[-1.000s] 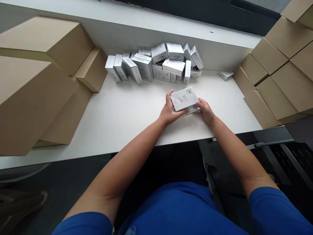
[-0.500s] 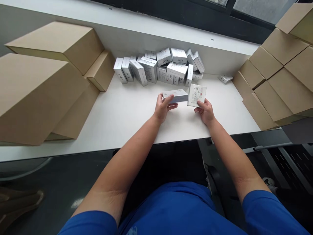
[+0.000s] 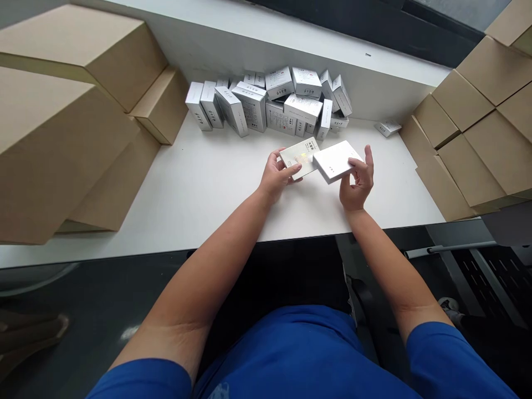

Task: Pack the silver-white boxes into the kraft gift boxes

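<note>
My left hand (image 3: 275,176) grips a small silver-white printed box (image 3: 300,157), its broad face turned up. My right hand (image 3: 356,180) holds a second flat white box (image 3: 336,160) just to the right of it, fingers curled around its right edge. The two boxes touch or nearly touch at their inner edges, a little above the white table (image 3: 208,188). Behind them, against the back wall, lies a pile of several like boxes (image 3: 270,102).
Large brown cardboard cartons (image 3: 62,122) are stacked on the table's left side, and more cartons (image 3: 474,122) lean at the right. One small white box (image 3: 387,128) lies alone at the back right. The table's front edge runs just below my wrists.
The two boxes, first held together as one stack, have been separated and turned. Each hand now holds one box flat with its broad face up.
</note>
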### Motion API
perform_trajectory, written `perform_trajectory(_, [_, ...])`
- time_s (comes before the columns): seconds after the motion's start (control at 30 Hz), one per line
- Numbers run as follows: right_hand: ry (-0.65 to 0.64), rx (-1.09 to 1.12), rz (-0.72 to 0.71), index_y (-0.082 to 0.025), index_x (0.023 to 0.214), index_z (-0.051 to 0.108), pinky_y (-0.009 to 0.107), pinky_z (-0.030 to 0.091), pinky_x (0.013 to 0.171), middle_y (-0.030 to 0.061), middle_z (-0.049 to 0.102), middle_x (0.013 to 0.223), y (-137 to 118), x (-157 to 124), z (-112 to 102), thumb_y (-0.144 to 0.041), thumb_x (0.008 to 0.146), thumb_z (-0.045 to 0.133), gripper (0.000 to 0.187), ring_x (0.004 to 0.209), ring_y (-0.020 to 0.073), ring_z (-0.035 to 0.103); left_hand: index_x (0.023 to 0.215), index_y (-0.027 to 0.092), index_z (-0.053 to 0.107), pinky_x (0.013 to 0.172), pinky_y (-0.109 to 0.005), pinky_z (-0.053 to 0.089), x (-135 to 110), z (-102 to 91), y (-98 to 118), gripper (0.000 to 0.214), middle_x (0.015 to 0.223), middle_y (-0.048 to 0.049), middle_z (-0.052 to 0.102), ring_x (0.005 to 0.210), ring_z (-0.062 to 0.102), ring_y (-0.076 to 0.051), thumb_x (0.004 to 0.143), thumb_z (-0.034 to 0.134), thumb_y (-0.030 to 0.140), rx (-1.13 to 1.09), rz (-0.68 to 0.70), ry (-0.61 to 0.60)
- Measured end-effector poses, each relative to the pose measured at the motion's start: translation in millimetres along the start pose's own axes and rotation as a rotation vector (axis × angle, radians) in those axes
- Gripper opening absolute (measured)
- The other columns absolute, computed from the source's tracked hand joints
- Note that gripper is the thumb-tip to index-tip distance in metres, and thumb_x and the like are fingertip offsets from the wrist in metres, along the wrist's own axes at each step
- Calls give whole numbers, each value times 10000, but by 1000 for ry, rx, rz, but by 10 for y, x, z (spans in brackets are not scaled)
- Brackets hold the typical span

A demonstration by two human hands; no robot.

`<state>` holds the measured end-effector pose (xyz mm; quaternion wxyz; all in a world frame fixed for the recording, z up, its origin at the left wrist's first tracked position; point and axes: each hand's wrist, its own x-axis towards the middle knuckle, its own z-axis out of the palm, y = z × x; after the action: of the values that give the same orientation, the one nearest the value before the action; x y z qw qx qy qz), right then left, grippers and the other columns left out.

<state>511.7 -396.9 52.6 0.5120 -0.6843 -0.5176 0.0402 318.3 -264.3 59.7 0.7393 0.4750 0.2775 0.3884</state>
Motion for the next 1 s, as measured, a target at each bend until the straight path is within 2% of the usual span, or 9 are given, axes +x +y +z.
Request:
perform_trajectory(0.1, [140,15,-65,-420,1273,711,658,545,1182,-28,393,1774,-96,-32,22,-476,989,555,329,1657,342,387,1243,245,510,719,-371,651,-6,-14,11,806,1327,-124,739,1097,757,-310,600,960,433,23,-9,-13])
perform_trajectory(0.23, [67,33,-71,-434,1288,760,633,602,1129,-10,531,1687,-176,-41,77,-446,931,672,367,1575,357,510,1247,218,549,650,-334,590,-1,-26,21,785,1263,-127,754,1000,763,-292,627,943,494,17,9,7])
perform_trajectory(0.4, [17,85,-46,-394,1360,759,591,580,1180,38,683,1534,-99,-3,67,-394,920,693,445,1546,351,553,1176,201,617,623,-281,520,14,-25,27,671,1136,-101,766,963,731,-253,671,921,522,-7,10,7])
perform_trajectory(0.53, [-5,199,38,-353,1403,728,573,551,1233,49,710,1488,56,61,61,-468,876,776,542,1461,338,633,1049,208,634,591,-273,533,51,-28,10,558,1021,-91,750,884,705,-235,758,855,629,-22,0,20])
perform_trajectory(0.67, [-10,343,239,-356,1364,721,572,662,1083,54,757,1364,135,100,94,-644,811,844,635,1236,335,753,1087,200,661,509,-296,529,62,-59,41,633,1008,-126,745,815,706,-253,739,888,678,42,-110,-59])
perform_trajectory(0.73, [0,378,329,-321,1212,766,562,678,1052,68,787,1237,123,99,113,-705,795,841,572,1145,330,774,1156,177,672,495,-316,540,44,-80,92,716,1043,-152,748,797,726,-270,720,907,694,104,-193,-206])
perform_trajectory(0.8, [4,349,301,-302,1124,776,554,647,1107,75,784,1243,84,86,120,-687,806,838,504,1225,337,742,1221,171,663,534,-344,585,16,-97,150,779,1125,-184,753,843,763,-307,723,900,721,134,-252,-328])
perform_trajectory(0.9, [-49,245,110,-355,1309,749,506,591,1162,41,748,1380,5,51,111,-515,849,830,494,1368,318,669,1341,182,600,671,-418,670,-28,-113,208,905,1350,-240,702,1012,785,-369,703,896,751,129,-280,-360])
perform_trajectory(1.0, [-106,126,35,-370,1439,709,457,630,993,29,798,1249,-34,26,113,-426,935,700,508,1133,267,751,1556,214,419,892,-506,686,-60,-123,203,1164,1587,-274,536,1231,729,-406,641,954,695,168,-245,-360])
